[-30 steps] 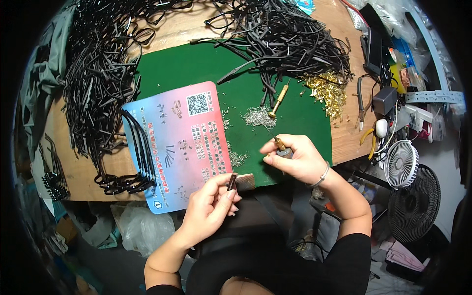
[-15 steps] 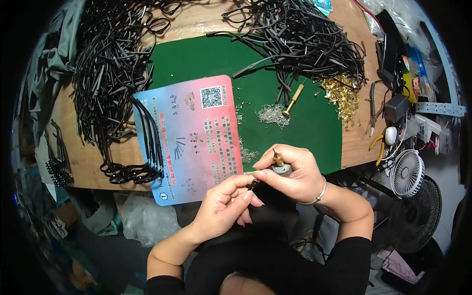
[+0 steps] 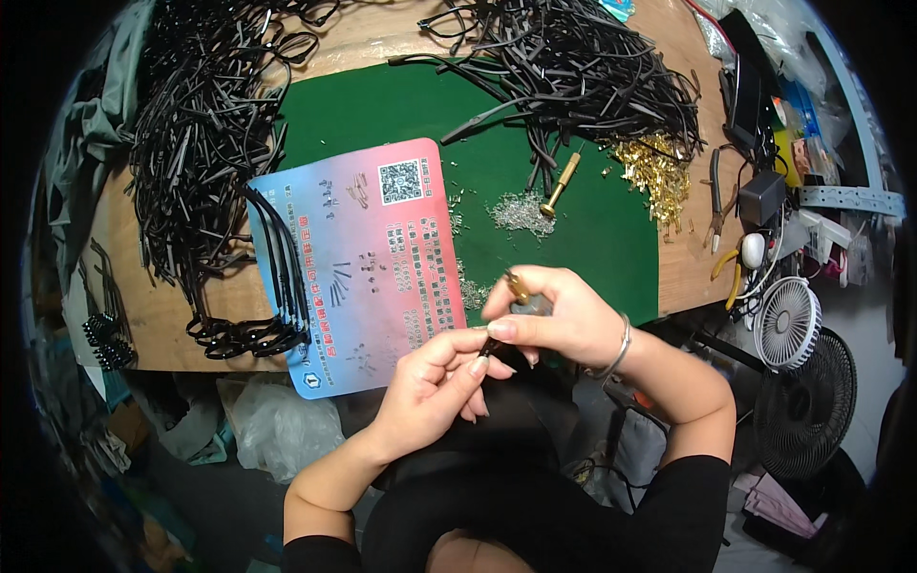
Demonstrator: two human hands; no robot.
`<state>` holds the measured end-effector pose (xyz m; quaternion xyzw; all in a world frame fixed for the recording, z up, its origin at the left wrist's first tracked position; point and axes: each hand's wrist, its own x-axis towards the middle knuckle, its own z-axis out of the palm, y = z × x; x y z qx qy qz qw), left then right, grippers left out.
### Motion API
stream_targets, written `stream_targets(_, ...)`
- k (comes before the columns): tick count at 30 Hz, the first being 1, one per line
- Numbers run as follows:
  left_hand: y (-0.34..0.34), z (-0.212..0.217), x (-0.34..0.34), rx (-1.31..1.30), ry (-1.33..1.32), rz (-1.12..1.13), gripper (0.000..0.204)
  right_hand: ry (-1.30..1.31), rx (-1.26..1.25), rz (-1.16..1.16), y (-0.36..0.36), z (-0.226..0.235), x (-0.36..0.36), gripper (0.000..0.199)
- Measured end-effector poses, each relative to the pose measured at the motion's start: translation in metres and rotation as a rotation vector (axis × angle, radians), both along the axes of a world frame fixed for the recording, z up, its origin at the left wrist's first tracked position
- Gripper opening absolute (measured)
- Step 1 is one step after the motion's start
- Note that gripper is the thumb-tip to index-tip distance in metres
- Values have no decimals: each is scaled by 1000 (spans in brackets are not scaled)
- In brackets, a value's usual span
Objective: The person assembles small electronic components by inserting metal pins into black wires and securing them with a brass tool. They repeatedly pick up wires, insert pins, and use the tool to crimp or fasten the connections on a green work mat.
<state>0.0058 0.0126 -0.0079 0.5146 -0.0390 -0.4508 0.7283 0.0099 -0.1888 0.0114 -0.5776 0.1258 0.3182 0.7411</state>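
Note:
My left hand (image 3: 420, 387) is closed, pinching a small dark piece (image 3: 488, 348) between thumb and fingers; its full shape is hidden. Right beside it, my right hand (image 3: 568, 329) curls around a short driver-like tool (image 3: 521, 291) with a brass tip and grey body. The right thumb and a finger meet the left fingertips at the dark piece. Both hands are over the table's near edge, by a pink and blue printed mat (image 3: 368, 277). On that mat lie small sorted screws and parts, plus a row of black glasses temples (image 3: 282, 258).
A green mat (image 3: 344, 115) carries a heap of silver screws (image 3: 522, 214), a brass screwdriver (image 3: 564, 183) and gold-coloured parts (image 3: 654, 172). Black temple piles (image 3: 205, 143) stand at left and far right. Pliers (image 3: 716, 201) and a white fan (image 3: 788, 323) are on the right.
My right hand has turned slightly, and its brass-tipped tool has shifted left and away from me. My left hand keeps its pinch near the same spot. The whole view has shifted slightly.

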Motion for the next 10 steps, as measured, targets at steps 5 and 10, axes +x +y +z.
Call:
stream_targets(5, 2, -5, -2, 57, -124, -65, 29, 184, 103, 77, -6, -16, 0, 32)
stream_targets(10, -3, 2, 7, 238, -283, -200, 32, 93, -10, 85, -7, -19, -3, 33)
